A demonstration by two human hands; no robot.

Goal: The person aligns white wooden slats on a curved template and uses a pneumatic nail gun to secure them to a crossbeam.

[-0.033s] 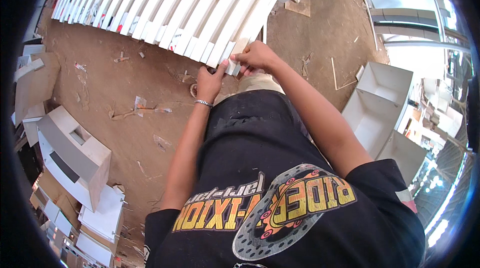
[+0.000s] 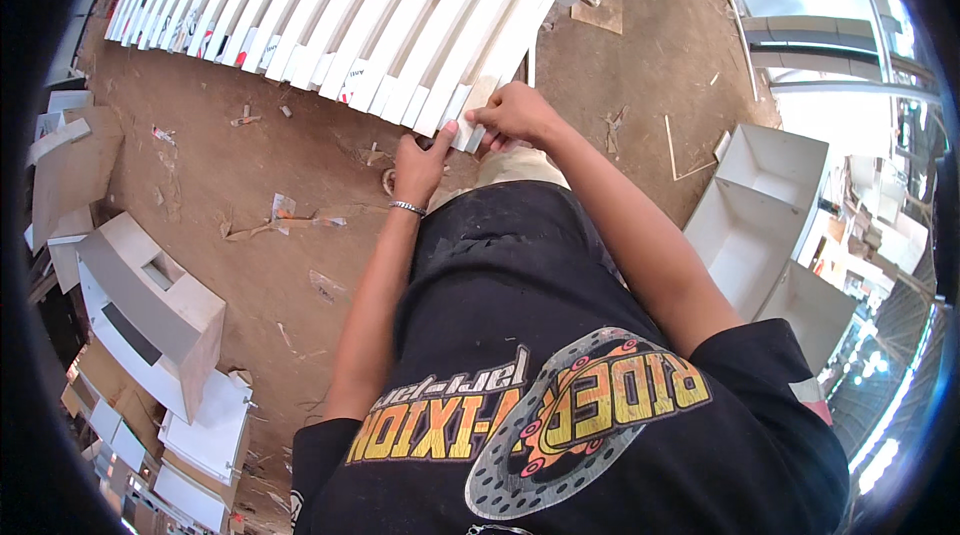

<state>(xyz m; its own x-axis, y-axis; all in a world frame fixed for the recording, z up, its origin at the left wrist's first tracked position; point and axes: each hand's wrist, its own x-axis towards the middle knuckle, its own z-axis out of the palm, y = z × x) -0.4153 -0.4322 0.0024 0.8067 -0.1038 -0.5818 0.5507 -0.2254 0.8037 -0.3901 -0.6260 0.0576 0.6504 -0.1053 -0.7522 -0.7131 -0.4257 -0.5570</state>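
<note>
A row of long white strips [image 2: 388,20] lies side by side at the top, their near ends making an uneven slanting line. My left hand [image 2: 418,165] is closed at the near end of a white strip [image 2: 462,100] toward the row's right side, thumb pressed against it and fingers curled below. Just to its right, my right hand [image 2: 517,117] pinches the neighbouring end with thumb and forefinger, its other fingers bent down past the edge. Both hands almost meet there. The undersides of the strips and some fingertips are hidden.
Brown floor [image 2: 270,155] with scraps of tape and paper spreads around. At right stands a white open cabinet [image 2: 745,235] with compartments. Grey and white box-like panels [image 2: 160,285] are piled at left. A thin bent strip [image 2: 672,150] lies on the floor at right.
</note>
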